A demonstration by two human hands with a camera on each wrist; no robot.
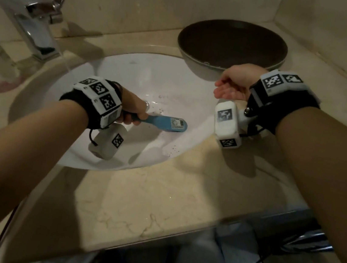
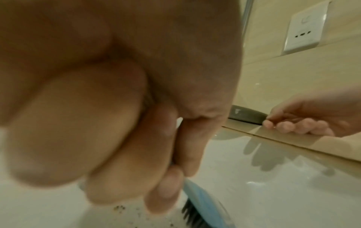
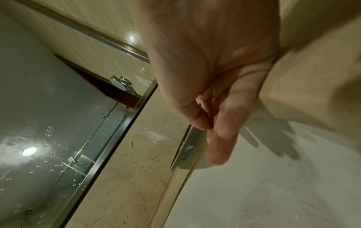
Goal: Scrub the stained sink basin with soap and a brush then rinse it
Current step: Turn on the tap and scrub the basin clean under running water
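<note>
Your left hand is wrapped around the handle of the blue plastic brush, fingers curled tight; in the left wrist view those fingers press together over the handle, with the brush's dark bristles pointing down onto the porcelain. The brush head is a flat, rounded oval with a small printed label on its back, and it lies low in the white sink basin — a smooth, glossy oval bowl set into a beige veined stone counter. Dark specks dot the basin's near right wall, and a faint pinkish film covers the floor of the bowl around the brush. A thin stream of water falls from the angular chrome faucet at the basin's left rim.

Your right hand hovers over the right edge of the basin, holding nothing, its fingers loosely bent and close together — the right wrist view shows the palm relaxed, with wet highlights on the skin. Just behind it on the counter sits a round dark bowl with a matte brown inside and a paler outer wall.
</note>
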